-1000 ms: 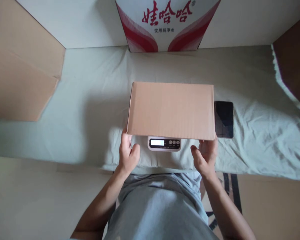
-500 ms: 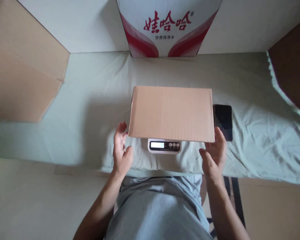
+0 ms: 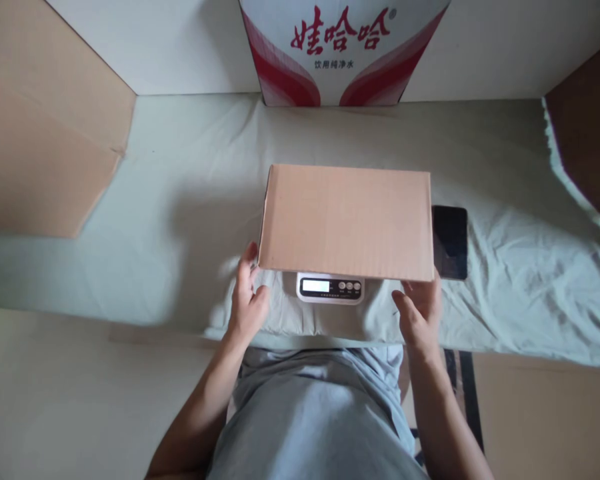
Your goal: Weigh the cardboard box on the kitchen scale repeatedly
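Note:
A plain brown cardboard box (image 3: pixel 347 223) rests on a small white digital scale (image 3: pixel 330 300). The scale's lit display and round buttons show below the box's near edge; its platform is hidden. At the box's near left corner is my left hand (image 3: pixel 247 300), thumb and fingers apart, fingertips beside the box's side. My right hand (image 3: pixel 420 313) is at the near right corner, thumb spread away, with some fingertips hidden by the box. Whether either hand touches the cardboard I cannot tell.
Right of the box lies a black smartphone (image 3: pixel 451 243) on the green cloth (image 3: pixel 205 140). A white and red carton (image 3: pixel 333 87) stands at the back. Large cardboard panels (image 3: pixel 45 127) rise at the left, and a dark brown one (image 3: pixel 587 133) at the right.
My right hand has moved slightly left, its fingers further behind the box's near right corner. The left hand stays near its corner. The whole view has shifted slightly.

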Available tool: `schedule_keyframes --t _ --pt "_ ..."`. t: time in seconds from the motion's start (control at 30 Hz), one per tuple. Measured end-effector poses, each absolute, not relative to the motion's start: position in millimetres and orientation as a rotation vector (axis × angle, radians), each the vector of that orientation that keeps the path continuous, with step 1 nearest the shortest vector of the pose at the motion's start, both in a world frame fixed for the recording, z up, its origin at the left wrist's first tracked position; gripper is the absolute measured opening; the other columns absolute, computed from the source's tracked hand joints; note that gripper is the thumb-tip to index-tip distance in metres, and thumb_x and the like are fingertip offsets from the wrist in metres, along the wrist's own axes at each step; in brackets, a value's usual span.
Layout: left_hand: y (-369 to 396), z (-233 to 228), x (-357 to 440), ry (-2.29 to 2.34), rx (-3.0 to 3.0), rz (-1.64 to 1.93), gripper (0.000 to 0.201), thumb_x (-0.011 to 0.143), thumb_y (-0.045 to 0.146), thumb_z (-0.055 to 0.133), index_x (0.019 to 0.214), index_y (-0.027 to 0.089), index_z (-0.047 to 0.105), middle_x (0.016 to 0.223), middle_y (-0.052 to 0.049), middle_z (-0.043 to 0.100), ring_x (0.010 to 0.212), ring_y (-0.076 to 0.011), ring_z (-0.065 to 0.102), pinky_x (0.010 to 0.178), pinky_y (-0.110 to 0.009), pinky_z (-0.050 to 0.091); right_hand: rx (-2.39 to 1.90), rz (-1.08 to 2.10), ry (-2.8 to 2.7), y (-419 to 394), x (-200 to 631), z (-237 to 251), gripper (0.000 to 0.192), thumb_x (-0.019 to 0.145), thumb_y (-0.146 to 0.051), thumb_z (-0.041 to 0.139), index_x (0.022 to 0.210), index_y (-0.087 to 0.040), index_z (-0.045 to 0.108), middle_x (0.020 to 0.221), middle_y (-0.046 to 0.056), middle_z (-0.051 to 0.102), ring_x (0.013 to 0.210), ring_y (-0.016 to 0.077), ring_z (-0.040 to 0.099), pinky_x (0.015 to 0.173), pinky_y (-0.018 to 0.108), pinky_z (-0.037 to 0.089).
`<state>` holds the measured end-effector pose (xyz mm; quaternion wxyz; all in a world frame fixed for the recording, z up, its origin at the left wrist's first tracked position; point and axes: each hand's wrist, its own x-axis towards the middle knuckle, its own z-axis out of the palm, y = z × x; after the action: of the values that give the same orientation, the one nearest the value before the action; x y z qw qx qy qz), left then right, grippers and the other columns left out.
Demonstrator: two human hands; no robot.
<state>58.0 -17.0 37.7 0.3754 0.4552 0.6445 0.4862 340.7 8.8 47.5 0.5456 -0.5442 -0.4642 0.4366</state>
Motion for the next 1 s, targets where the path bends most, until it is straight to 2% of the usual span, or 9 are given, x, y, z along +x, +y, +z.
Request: schedule_keyframes --t 0.1,0.17,0.37,0.53,0.67,0.83,1.0 --pt "-14.9 50.6 61.7 1.597 1.222 1.293 0.081 0.073 -0.001 0.047 0.145 0.035 0.037 0.157 0.001 0.038 0.148 -0.0207 0.031 0.124 -0.042 0.027 -1.267 0.99 -1.127 7.8 337.1 59.1 0.073 0.071 -0.042 0.07 0.139 -0.037 0.043 0.15 0.002 0.046 0.141 0.0299 0.042 0.118 0.06 0.032" --pt "-14.0 59.9 68.0 1.552 1.226 1.35 0.08 0.075 0.001 0.047 0.145 0.038 0.036 0.155 0.002 0.039 0.148 -0.0207 0.032 0.124 -0.042 0.03 -1.258 0.993 -1.137 6.8 333.8 66.3 0.073 0.072 -0.042 0.068 0.14 -0.036 0.042 0.151 0.002 0.044 0.143 0.0304 0.039 0.119 0.059 0.032" --pt "-9.1 86.3 91.5 1.439 1.241 1.399 0.083 0.076 0.002 0.044 0.147 0.041 0.029 0.151 0.001 0.044 0.145 -0.0205 0.038 0.122 -0.045 0.032 -1.192 0.992 -1.151 13.0 325.1 81.8 0.068 0.071 -0.033 0.067 0.136 -0.038 0.046 0.139 0.003 0.052 0.135 0.0292 0.046 0.117 0.057 0.035" --pt "29.7 102.2 95.5 1.28 1.415 1.548 0.09 0.07 0.001 0.05 0.146 0.043 0.028 0.156 0.005 0.035 0.148 -0.0214 0.031 0.124 -0.045 0.028 -1.064 0.855 -1.183 49.2 323.7 96.5 0.076 0.064 -0.035 0.068 0.137 -0.037 0.044 0.137 0.002 0.051 0.137 0.0314 0.044 0.117 0.056 0.034" --pt "81.7 88.7 89.4 1.224 1.504 1.584 0.087 0.07 0.003 0.051 0.145 0.041 0.027 0.155 0.003 0.036 0.148 -0.0215 0.031 0.124 -0.044 0.027 -1.013 0.904 -1.221 96.0 324.5 93.1 0.075 0.061 -0.034 0.069 0.133 -0.041 0.046 0.139 -0.001 0.05 0.138 0.0311 0.042 0.119 0.058 0.03" --pt "127.0 49.9 80.6 1.308 1.484 1.566 0.078 0.075 0.008 0.052 0.144 0.035 0.026 0.153 -0.003 0.038 0.144 -0.0221 0.036 0.116 -0.041 0.039 -0.968 0.953 -1.282 139.7 324.5 69.0 0.077 0.06 -0.031 0.07 0.132 -0.042 0.044 0.145 -0.002 0.047 0.143 0.0298 0.036 0.12 0.055 0.029" --pt "139.5 26.6 76.9 1.412 1.414 1.531 0.074 0.077 0.005 0.049 0.142 0.03 0.026 0.15 -0.006 0.042 0.139 -0.0202 0.043 0.111 -0.037 0.044 -0.947 1.01 -1.288 153.8 320.1 47.5 0.075 0.061 -0.03 0.069 0.132 -0.037 0.046 0.144 0.0 0.048 0.141 0.029 0.039 0.117 0.053 0.034"
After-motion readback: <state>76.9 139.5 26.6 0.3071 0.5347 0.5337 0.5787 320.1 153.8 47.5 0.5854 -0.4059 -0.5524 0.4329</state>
